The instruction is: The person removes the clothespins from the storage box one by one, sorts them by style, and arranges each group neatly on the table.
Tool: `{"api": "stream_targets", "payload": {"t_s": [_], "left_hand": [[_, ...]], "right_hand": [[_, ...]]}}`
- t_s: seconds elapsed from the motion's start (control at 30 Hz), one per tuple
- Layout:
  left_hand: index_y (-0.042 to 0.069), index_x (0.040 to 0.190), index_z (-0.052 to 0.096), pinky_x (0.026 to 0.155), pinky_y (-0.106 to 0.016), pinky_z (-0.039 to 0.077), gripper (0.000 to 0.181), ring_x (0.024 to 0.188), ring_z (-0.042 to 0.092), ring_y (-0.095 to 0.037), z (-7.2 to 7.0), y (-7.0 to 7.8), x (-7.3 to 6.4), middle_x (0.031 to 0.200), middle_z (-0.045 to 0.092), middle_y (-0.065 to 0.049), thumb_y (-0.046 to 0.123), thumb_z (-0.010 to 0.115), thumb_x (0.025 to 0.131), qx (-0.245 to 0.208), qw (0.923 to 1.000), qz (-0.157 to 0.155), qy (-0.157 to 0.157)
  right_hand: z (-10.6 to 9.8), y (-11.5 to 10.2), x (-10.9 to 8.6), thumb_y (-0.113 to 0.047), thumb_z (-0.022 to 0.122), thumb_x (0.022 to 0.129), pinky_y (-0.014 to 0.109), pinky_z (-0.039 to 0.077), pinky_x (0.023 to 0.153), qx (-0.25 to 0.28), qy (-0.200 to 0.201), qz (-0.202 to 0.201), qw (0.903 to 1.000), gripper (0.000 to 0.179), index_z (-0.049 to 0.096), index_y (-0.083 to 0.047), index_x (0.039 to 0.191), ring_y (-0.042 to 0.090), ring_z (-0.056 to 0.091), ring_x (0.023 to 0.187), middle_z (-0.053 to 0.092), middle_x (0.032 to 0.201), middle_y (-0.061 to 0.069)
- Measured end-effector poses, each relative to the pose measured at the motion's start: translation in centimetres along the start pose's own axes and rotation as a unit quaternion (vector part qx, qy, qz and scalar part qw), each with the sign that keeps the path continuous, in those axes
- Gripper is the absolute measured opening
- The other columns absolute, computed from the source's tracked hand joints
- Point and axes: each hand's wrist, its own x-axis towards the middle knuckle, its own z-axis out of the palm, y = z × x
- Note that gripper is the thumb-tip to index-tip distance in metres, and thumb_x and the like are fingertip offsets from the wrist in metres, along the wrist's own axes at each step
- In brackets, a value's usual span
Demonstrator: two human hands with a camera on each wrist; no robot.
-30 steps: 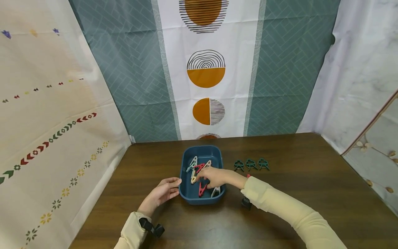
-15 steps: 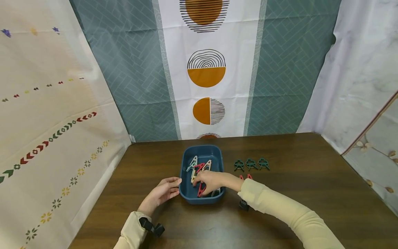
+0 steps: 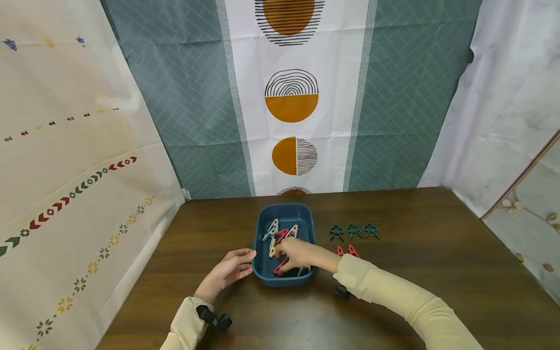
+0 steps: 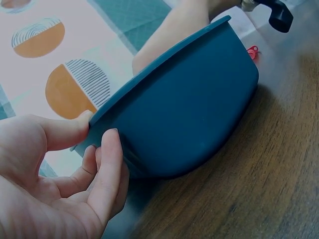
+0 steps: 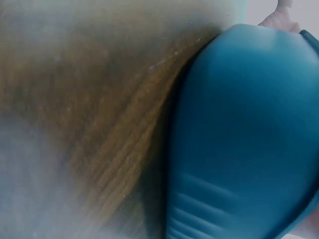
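The front red clip is lying slantwise just left of my half-curled right hand; whether pinched, I cannot tell.

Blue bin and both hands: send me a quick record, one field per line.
Left hand: pinches the rim of the blue bin
Right hand: inside the bin, at a red clip; grip unclear
Other clips in bin: red, cream, mint
Table right of bin: three green clips in a row; nearer, two red clips partly hidden by the right sleeve
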Motion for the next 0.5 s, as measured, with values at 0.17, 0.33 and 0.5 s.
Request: {"api": "stream_targets", "payload": {"t_s": [0.17, 0.33, 0.5], "left_hand": [[-0.005, 0.127, 0.045, 0.070, -0.017, 0.055, 0.045, 0.071, 0.062, -0.004, 0.0, -0.1, 0.1, 0.081, 0.062, 0.005, 0.024, 0.060, 0.096, -0.001, 1.0000, 0.000, 0.002], [-0.003, 0.124, 0.047, 0.070, -0.017, 0.055, 0.040, 0.071, 0.062, -0.004, 0.0, -0.1, 0.1, 0.081, 0.062, 0.005, 0.024, 0.060, 0.096, -0.002, 1.0000, -0.002, 0.005], [-0.004, 0.126, 0.045, 0.070, -0.017, 0.055, 0.042, 0.070, 0.061, -0.004, -0.1, 0.0, 0.0, 0.081, 0.061, 0.005, 0.023, 0.059, 0.097, -0.004, 1.0000, -0.001, 0.002]], "right_hand": [[-0.5, 0.1, -0.4, -0.029, 0.079, 0.081, 0.017, 0.048, 0.063, 0.041, -0.032, 0.008, 0.9986, 0.038, 0.066, -0.005, 0.107, 0.006, 0.060, 0.068, 0.069, 0.083, 0.006], [-1.3, 0.2, -0.6, -0.014, 0.080, 0.079, 0.015, 0.049, 0.064, 0.062, -0.093, 0.011, 0.9937, 0.046, 0.062, -0.010, 0.121, 0.001, 0.058, 0.069, 0.068, 0.091, 0.001], [-1.2, 0.5, -0.2, -0.006, 0.077, 0.080, 0.016, 0.049, 0.074, 0.053, -0.131, -0.013, 0.9898, 0.060, 0.054, -0.018, 0.134, 0.004, 0.057, 0.085, 0.061, 0.116, 0.000]]}}
